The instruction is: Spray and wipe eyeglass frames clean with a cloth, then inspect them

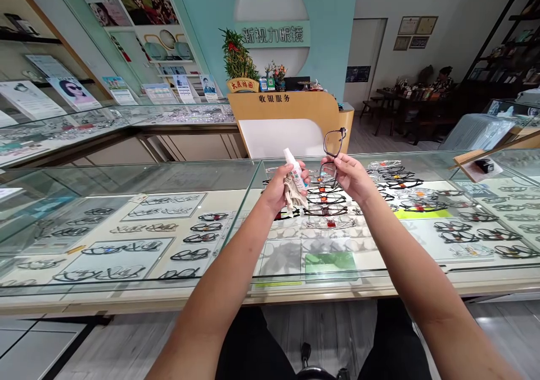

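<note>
My left hand (279, 186) is closed around a small white spray bottle (295, 171) and a crumpled beige cloth (294, 196); the bottle's nozzle tilts up and left. To its right, my right hand (351, 176) pinches a pair of dark-framed glasses (333, 144) near the bridge. The glasses are held upright on edge, one lens above the other, and the fingers partly cover the lower lens. Both hands are above the glass display counter (236, 222), a short distance apart. Below them, inside the case, lie rows of eyeglasses (331, 222).
More glasses lie in the case at left (105, 249) and right (458, 234). A wooden stand (468, 158) rests on the counter at the right. Beyond are a reception desk (291, 107) with a plant (239, 59), and a seated person (442, 81) at a far table.
</note>
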`<state>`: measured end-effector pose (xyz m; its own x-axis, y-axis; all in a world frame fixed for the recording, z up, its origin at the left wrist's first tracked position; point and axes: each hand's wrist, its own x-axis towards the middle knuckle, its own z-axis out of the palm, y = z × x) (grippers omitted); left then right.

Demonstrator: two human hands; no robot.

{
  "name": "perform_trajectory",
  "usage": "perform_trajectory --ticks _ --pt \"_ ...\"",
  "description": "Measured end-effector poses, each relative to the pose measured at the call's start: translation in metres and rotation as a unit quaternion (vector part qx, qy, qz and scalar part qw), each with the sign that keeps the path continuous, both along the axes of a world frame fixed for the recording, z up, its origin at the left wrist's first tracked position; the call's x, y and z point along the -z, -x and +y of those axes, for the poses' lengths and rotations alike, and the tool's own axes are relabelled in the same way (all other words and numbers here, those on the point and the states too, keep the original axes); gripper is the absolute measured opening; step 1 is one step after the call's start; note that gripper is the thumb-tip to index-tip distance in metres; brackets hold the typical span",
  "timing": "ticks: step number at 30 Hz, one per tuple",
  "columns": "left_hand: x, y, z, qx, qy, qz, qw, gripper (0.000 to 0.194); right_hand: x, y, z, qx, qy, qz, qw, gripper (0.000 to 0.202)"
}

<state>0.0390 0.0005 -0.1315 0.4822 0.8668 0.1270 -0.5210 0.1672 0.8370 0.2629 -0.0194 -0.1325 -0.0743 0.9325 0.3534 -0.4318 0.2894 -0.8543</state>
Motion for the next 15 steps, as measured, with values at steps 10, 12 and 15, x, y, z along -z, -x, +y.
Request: perform_trajectory --ticks 10,12,15 --pt "0.004 -0.003 0.011 -0.109 -0.025 0.031 0.993 0.083 0.005 0.019 -0.005 -0.011 0.037 -0.062 0.997 0.043" --pt "0.009 -0.004 0.014 -0.162 -0.065 0.046 0.984 0.078 0.008 0.023 -0.005 -0.016 0.036 -0.071 0.997 0.044" --pt "0.015 -0.004 0.013 -0.257 -0.139 0.100 0.951 0.068 0.010 0.027 -0.005 -0.025 0.037 -0.079 0.996 0.045"
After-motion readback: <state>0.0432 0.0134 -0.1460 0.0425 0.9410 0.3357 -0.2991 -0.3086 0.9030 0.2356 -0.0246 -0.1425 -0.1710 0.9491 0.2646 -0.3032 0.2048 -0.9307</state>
